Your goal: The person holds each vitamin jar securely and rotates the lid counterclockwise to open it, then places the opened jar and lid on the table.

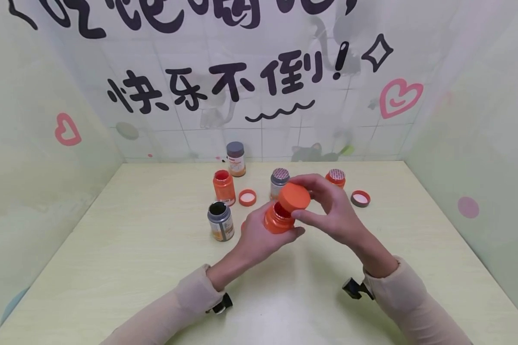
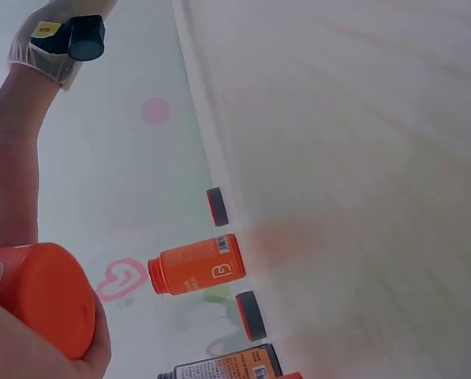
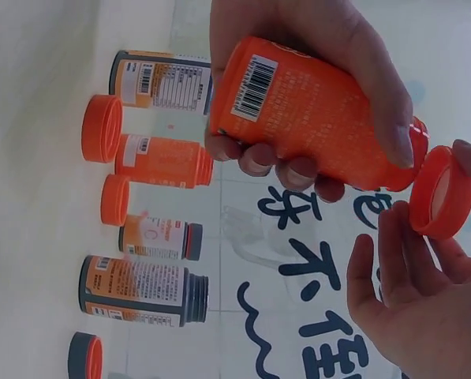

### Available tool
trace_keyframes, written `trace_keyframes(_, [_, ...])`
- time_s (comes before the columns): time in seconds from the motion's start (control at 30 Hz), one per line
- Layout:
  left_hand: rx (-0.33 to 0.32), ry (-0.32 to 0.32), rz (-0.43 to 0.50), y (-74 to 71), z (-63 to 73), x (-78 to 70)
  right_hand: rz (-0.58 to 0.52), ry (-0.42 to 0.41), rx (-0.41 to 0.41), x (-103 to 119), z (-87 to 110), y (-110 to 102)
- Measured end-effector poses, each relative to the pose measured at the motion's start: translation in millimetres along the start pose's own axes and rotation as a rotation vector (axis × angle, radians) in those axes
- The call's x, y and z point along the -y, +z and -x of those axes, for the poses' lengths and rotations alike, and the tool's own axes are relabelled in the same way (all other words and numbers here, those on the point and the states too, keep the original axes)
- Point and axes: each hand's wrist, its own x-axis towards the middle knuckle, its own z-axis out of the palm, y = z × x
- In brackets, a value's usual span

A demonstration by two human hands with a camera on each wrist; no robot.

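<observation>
My left hand [image 1: 254,235] grips an orange bottle [image 1: 275,224] by its body, raised over the table with its mouth tipped toward the right hand. Between the thumb and fingers of my right hand [image 1: 337,213] is an orange screw cap [image 1: 294,196], tilted right at the bottle's rim. In the right wrist view the bottle [image 3: 298,114] shows its barcode side, with the left fingers wrapped round it. The cap [image 3: 444,193] there turns its hollow side toward the bottle's mouth. An uncapped grey bottle [image 1: 221,223] stands just left of the left hand.
Behind the hands stand an uncapped orange bottle [image 1: 224,187], a small grey-capped bottle [image 1: 236,160], a grey bottle with a patterned seal [image 1: 279,178] and a sealed orange bottle [image 1: 335,177]. An orange cap [image 1: 247,197] and a grey cap [image 1: 360,198] lie on the table. Walls enclose three sides.
</observation>
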Motion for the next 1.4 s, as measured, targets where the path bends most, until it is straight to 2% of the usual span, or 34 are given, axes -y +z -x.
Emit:
trace_keyframes(0.23, [0.087,-0.146,0.045,-5.9,-4.3,7.4,0.025,0.067,-0.059,-1,-2.8,-16])
trace_keyframes(0.3, [0.113,-0.172,0.058,-6.2,-6.4,9.5,0.042,0.093,-0.076,-2,-3.0,-21])
trace_keyframes(0.4, [0.145,-0.195,0.07,-6.4,-11.0,11.8,0.102,0.123,-0.081,-3,-4.8,-31])
trace_keyframes(0.53, [0.16,-0.206,0.022,-9.0,-16.1,16.0,0.194,0.161,-0.061,-7,-8.1,-39])
trace_keyframes(0.8, [0.147,-0.233,-0.093,-19.7,-24.0,28.0,0.289,0.336,-0.03,-11,-9.9,-42])
trace_keyframes(0.93, [0.163,-0.257,-0.149,-21.5,-26.0,31.7,0.32,0.358,0.019,-15,-9.9,-43])
trace_keyframes(1.13, [0.171,-0.27,-0.127,-22.3,-27.1,35.5,0.363,0.41,0.122,-26,-10.6,-43])
trace_keyframes(1.3, [0.181,-0.296,-0.136,-20.4,-27.8,37.2,0.476,0.442,0.238,-38,-10.9,-42])
trace_keyframes(1.4, [0.185,-0.29,-0.143,-19.6,-28.9,39.2,0.52,0.467,0.272,-44,-11.5,-40])
